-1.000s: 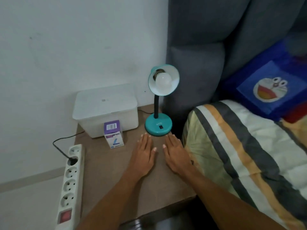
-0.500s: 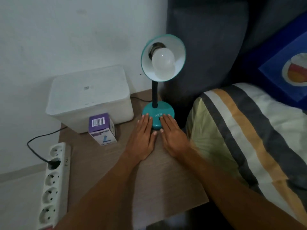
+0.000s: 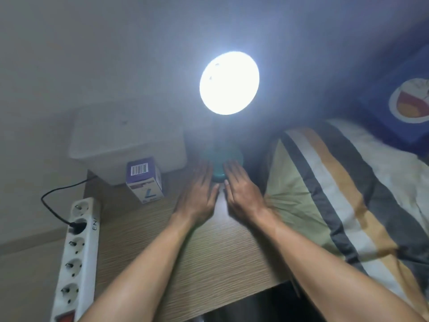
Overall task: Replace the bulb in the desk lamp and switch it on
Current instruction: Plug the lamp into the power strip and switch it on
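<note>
The teal desk lamp stands at the back of the wooden bedside table (image 3: 209, 256). Its shade (image 3: 229, 82) glows bright white, and the glare hides the bulb and the neck. The teal base (image 3: 219, 175) shows dimly between my fingertips. My left hand (image 3: 197, 194) lies flat, palm down, fingers reaching the base's left side. My right hand (image 3: 241, 191) lies flat beside it, fingers at the base's right side. Both hold nothing. A purple and white bulb box (image 3: 144, 178) stands upright to the left of my left hand.
A white lidded plastic tub (image 3: 125, 140) sits behind the bulb box against the wall. A white power strip (image 3: 75, 256) with a black plug in it lies along the table's left side. A striped pillow (image 3: 336, 196) and a blue cartoon cushion (image 3: 408, 101) lie to the right.
The lamp has come on: the shade was dark before and now glows bright. Both hands have slid forward to the lamp base, and my view has moved closer.
</note>
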Demonstrator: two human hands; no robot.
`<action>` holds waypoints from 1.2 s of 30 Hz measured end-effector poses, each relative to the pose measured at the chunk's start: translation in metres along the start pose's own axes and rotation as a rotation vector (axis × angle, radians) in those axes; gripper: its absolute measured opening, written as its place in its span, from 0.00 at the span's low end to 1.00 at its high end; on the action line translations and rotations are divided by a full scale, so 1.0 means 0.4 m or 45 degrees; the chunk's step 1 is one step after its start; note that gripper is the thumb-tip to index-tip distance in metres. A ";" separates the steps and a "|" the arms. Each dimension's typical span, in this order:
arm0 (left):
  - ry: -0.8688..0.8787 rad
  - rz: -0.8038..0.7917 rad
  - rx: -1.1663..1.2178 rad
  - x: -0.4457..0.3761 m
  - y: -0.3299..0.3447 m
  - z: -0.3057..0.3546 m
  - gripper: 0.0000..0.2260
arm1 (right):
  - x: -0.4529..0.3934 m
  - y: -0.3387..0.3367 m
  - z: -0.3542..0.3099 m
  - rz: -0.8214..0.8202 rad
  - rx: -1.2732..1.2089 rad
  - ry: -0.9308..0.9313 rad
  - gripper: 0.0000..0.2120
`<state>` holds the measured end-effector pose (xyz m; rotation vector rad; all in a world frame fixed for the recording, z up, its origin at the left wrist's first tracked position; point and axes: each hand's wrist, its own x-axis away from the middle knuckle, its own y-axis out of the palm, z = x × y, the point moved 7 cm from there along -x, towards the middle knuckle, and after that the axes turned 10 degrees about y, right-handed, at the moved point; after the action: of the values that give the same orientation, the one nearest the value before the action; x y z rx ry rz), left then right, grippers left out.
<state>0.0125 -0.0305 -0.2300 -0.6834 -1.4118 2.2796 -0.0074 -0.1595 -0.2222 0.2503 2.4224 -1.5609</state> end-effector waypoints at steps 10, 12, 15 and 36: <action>0.030 0.006 -0.009 -0.003 0.002 -0.001 0.29 | -0.009 0.009 0.009 -0.012 -0.026 0.030 0.25; 0.033 0.014 -0.006 -0.005 0.000 0.000 0.29 | -0.009 0.008 0.008 -0.001 -0.027 0.018 0.25; 0.035 0.028 -0.004 -0.006 -0.001 0.000 0.29 | -0.009 0.007 0.007 0.004 -0.018 0.002 0.24; 0.096 -0.040 -0.127 -0.003 0.006 0.001 0.29 | -0.018 0.002 0.012 -0.025 0.135 0.075 0.24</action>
<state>0.0130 -0.0324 -0.2318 -0.7634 -1.4977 2.1488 0.0004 -0.1634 -0.2225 0.2970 2.3955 -1.7162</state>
